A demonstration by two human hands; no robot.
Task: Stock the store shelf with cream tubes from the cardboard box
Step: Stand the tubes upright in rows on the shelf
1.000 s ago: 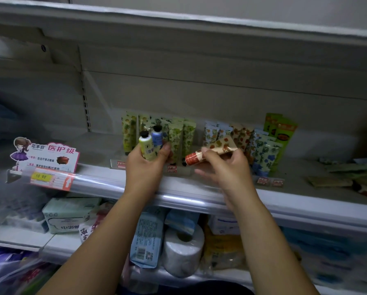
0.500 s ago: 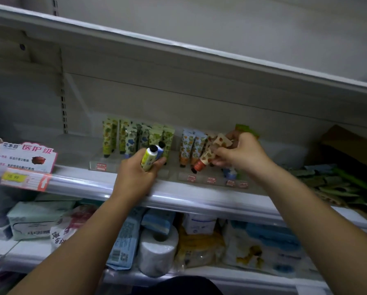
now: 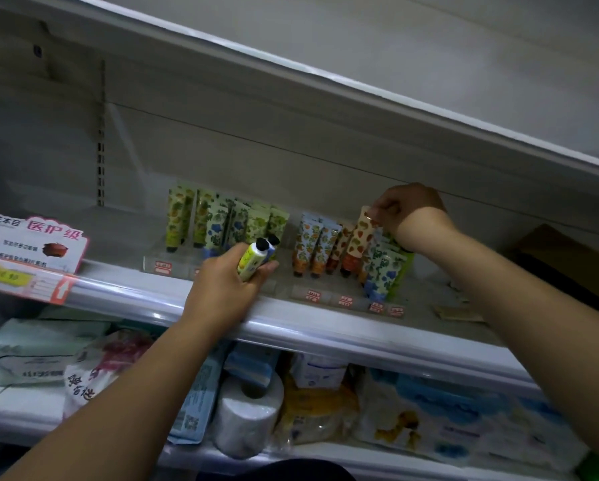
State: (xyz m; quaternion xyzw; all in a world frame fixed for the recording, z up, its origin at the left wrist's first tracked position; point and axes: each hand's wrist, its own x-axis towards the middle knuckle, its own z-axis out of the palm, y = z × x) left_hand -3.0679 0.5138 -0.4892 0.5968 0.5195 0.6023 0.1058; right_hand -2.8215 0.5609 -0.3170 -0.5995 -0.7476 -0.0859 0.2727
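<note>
My right hand (image 3: 407, 211) pinches the crimped top of a strawberry-print cream tube (image 3: 360, 237) with a red cap, holding it upright, cap down, among the orange-print tubes (image 3: 308, 244) standing on the shelf (image 3: 173, 296). My left hand (image 3: 227, 284) grips two small tubes over the shelf's front edge: a yellow tube (image 3: 251, 260) and a blue one (image 3: 272, 246) behind it, both with black caps. Green-print tubes (image 3: 221, 223) stand in rows at the left of the display. A cardboard box (image 3: 565, 258) shows dimly at the right end of the shelf.
A pink price sign (image 3: 34, 246) stands at the shelf's left front. Blue-and-green tubes (image 3: 383, 272) stand under my right wrist. Flat packets (image 3: 459, 312) lie on the shelf at the right. The lower shelf holds tissue packs (image 3: 30, 355) and a toilet roll (image 3: 247, 411).
My right hand has carried the strawberry tube from a slanted hold to upright and set it down into the row. The left hand with its two tubes has stayed near the shelf edge.
</note>
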